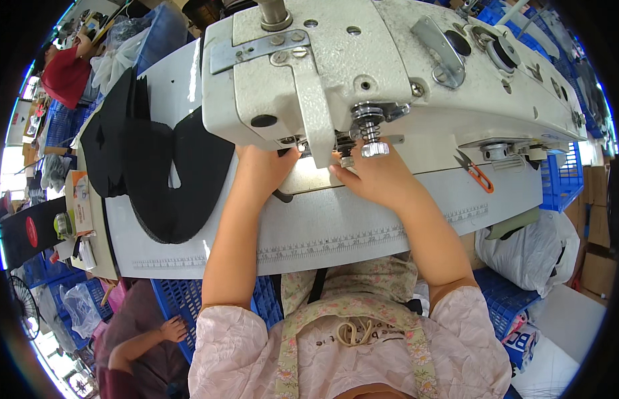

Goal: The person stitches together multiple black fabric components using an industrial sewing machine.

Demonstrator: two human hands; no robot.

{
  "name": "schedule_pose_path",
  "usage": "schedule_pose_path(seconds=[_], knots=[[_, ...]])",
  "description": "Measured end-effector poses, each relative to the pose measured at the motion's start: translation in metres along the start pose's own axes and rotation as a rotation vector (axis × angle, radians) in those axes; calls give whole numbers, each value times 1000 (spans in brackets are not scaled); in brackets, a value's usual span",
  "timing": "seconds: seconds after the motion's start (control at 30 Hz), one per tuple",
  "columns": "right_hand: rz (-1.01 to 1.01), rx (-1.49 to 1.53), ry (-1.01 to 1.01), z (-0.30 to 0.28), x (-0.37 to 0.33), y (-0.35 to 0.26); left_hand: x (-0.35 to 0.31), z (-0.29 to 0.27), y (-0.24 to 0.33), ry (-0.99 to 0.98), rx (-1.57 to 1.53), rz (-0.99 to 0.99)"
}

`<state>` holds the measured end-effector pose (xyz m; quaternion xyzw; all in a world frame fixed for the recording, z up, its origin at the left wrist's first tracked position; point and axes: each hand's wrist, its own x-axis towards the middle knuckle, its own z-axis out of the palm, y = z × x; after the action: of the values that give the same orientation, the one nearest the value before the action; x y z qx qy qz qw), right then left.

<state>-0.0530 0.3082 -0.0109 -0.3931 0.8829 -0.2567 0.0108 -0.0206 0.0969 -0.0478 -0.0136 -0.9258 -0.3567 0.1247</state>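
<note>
A white industrial sewing machine [326, 86] stands over the work surface, its head covering most of my fingers. My left hand [261, 171] is left of the needle area, its fingers curled in with a bit of black material showing by the thumb; what it grips is mostly hidden. My right hand [374, 174] lies right of the presser foot area. Its thumb points toward the needle, and the other fingers disappear behind the machine's tension knob [374, 149]. Left of my left forearm lie stacked black fabric pieces [169, 213] with curved edges.
Orange-handled scissors [481, 178] lie on the right of the table. A printed ruler scale [336, 246] runs along the front edge. Blue crates [563, 176] and a white plastic bag [532, 249] stand at the right. Another person's hand [174, 329] is at the lower left.
</note>
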Motion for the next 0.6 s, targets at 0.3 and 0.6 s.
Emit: schedule_pose_path(seconds=[0.3,0.6], knots=[[2,-33,29,6,0,4,2,2,-2,38,18,-21],[-29,-179,8,10,1,10,4,4,-3,135,328,161]])
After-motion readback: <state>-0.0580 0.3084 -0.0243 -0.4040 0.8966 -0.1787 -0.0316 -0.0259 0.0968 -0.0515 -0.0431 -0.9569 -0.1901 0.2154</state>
